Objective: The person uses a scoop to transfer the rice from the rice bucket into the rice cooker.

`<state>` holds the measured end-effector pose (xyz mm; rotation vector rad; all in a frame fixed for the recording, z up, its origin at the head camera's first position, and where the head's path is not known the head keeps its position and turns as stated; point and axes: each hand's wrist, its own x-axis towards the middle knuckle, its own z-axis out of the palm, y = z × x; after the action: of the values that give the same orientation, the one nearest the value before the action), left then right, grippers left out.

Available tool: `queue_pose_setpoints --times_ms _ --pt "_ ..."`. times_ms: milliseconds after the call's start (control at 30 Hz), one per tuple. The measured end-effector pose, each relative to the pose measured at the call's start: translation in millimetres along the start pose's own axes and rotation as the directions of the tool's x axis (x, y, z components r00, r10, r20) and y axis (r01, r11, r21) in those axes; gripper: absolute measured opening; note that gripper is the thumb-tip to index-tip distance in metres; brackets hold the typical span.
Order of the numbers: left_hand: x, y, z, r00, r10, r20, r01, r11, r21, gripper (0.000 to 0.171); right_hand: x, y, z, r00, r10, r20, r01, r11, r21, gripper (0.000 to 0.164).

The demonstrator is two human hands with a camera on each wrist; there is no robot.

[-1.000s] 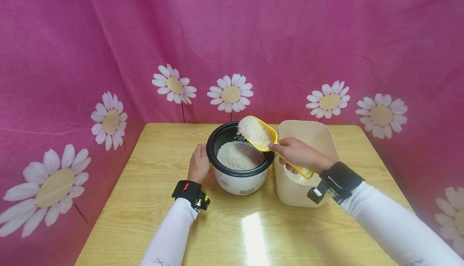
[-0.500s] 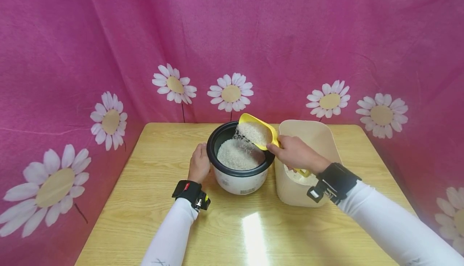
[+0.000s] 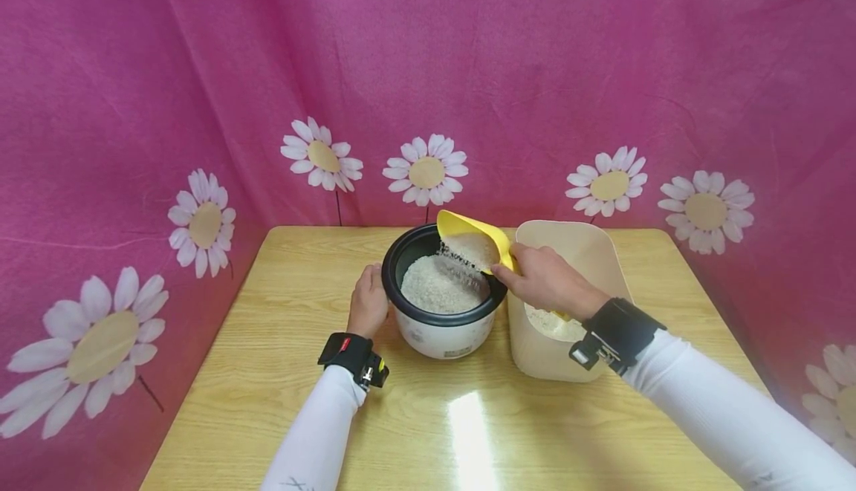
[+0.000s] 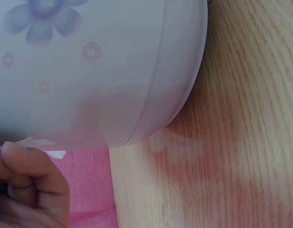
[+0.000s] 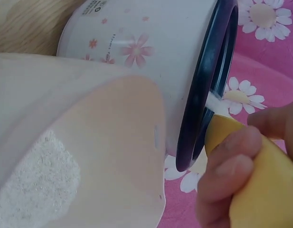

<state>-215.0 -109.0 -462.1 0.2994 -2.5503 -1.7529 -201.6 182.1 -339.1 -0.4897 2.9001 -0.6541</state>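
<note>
My right hand [image 3: 550,277] grips a yellow scoop [image 3: 473,223] by its handle, fingers curled round it in the right wrist view. The scoop is tilted over the rice cooker [image 3: 444,339], and rice streams off its lip. Inside the cooker's black rim [image 3: 394,294], white rice [image 3: 436,288] forms a mound. With curled fingers [image 4: 30,161], my left hand [image 3: 368,303] holds the cooker's left side just below the rim; its exact grip is partly hidden. Flower prints mark the cooker's white wall [image 5: 151,28].
A cream bin [image 3: 545,361] stands close to the right of the cooker, with more rice [image 5: 42,185] inside. Both rest on a wooden table [image 3: 281,313]. Behind and at the sides hangs a pink curtain [image 3: 508,90] with daisies.
The scoop has tipped further toward the cooker. Rice in it has thinned as it pours into the cooker. My right hand has rolled over with the handle; my left hand has stayed put.
</note>
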Motion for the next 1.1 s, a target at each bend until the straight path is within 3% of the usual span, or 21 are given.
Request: queue_pose_setpoints --times_ms 567,1000,1100 --pt "-1.9 0.0 -1.3 1.0 -0.008 0.02 0.008 1.0 -0.018 0.046 2.9 -1.2 -0.7 0.994 -0.058 -0.095 0.043 0.987 -0.152 0.031" --pt "-2.2 0.5 -1.7 1.0 -0.008 0.019 0.008 1.0 -0.028 0.045 -1.5 5.4 -12.9 0.992 -0.027 -0.123 0.02 0.998 -0.059 0.031" --pt "-1.7 0.1 -1.6 1.0 -0.005 0.018 0.005 1.0 -0.023 0.045 -4.4 12.6 -18.1 0.989 -0.012 -0.148 0.0 0.997 -0.083 0.03"
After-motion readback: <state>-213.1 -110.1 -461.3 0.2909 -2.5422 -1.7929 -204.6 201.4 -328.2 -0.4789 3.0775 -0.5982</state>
